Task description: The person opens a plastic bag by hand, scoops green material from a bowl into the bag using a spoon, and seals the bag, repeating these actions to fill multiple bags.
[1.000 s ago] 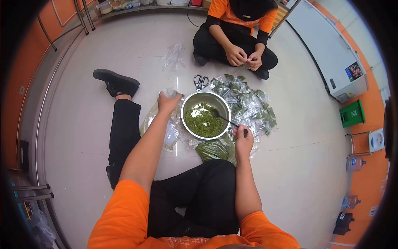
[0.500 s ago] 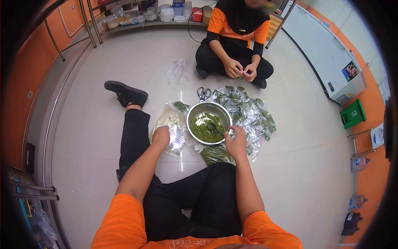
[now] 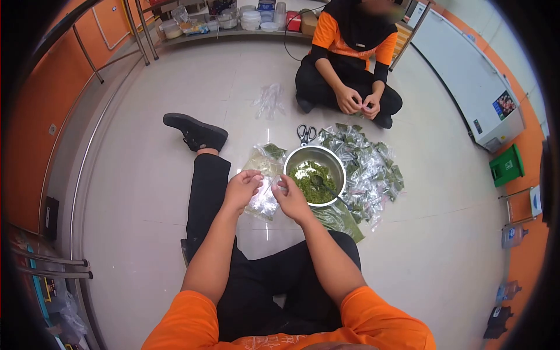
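Note:
My left hand (image 3: 242,189) and my right hand (image 3: 290,198) are raised close together over clear plastic bags (image 3: 261,201) on the floor. Both have thumb and fingers pinched; a thin clear plastic piece seems to lie between them, too faint to make out. Just right of my right hand stands a steel bowl (image 3: 342,185) with chopped green filling, some white bits and a dark spoon (image 3: 318,181). A green leafy bag (image 3: 337,220) lies below the bowl. Many small clear packets with green contents (image 3: 367,169) are heaped to its right.
Black-handled scissors (image 3: 306,134) lie behind the bowl, with loose clear plastic (image 3: 269,102) farther back. A co-worker (image 3: 353,70) sits cross-legged opposite, hands together. A white chest freezer (image 3: 461,70) and a green bin (image 3: 507,165) stand at right; a loaded shelf (image 3: 233,34) is behind.
My right hand has left the spoon and bowl edge and moved left. My left hand has risen from the plastic bags to meet it. The view has shifted slightly.

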The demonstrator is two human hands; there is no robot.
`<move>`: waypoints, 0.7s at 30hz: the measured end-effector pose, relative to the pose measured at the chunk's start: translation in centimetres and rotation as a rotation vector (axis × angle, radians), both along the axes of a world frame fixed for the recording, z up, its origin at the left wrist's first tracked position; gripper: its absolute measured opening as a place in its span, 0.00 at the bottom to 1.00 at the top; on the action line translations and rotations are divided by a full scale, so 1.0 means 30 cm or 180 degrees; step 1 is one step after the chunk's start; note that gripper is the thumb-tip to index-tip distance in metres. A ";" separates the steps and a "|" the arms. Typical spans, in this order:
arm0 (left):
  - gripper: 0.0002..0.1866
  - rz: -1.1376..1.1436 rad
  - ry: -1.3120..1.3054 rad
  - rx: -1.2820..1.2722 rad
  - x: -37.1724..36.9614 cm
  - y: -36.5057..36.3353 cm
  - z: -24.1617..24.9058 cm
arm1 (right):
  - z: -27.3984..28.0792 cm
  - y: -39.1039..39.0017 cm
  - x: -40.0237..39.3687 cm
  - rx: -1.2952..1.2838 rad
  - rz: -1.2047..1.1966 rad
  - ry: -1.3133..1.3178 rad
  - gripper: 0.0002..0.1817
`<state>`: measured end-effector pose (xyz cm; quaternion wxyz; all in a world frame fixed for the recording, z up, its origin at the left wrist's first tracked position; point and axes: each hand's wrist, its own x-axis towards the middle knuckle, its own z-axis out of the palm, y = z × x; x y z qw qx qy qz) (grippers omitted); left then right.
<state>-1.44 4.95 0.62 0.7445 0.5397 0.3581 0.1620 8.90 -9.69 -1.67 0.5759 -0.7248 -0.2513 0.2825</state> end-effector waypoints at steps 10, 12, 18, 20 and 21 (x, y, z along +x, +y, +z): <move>0.15 0.0022 -0.0192 -0.0150 0.049 0.016 -0.010 | 0.044 0.057 0.098 0.0080 0.0217 0.0894 0.13; 0.18 0.0384 0.0254 0.0741 0.054 -0.007 -0.028 | 0.058 0.056 0.089 0.0090 0.0033 0.0919 0.12; 0.21 0.0210 0.1195 0.3389 0.033 -0.062 0.066 | 0.018 0.050 0.093 -0.0068 -0.0328 -0.0552 0.11; 0.20 -0.0443 0.0721 0.2059 0.044 -0.065 0.085 | 0.069 0.045 0.074 -0.0160 -0.0229 -0.0771 0.11; 0.19 -0.0383 0.0616 0.2095 0.044 -0.079 0.087 | 0.063 0.048 0.068 0.0014 -0.0198 -0.0868 0.09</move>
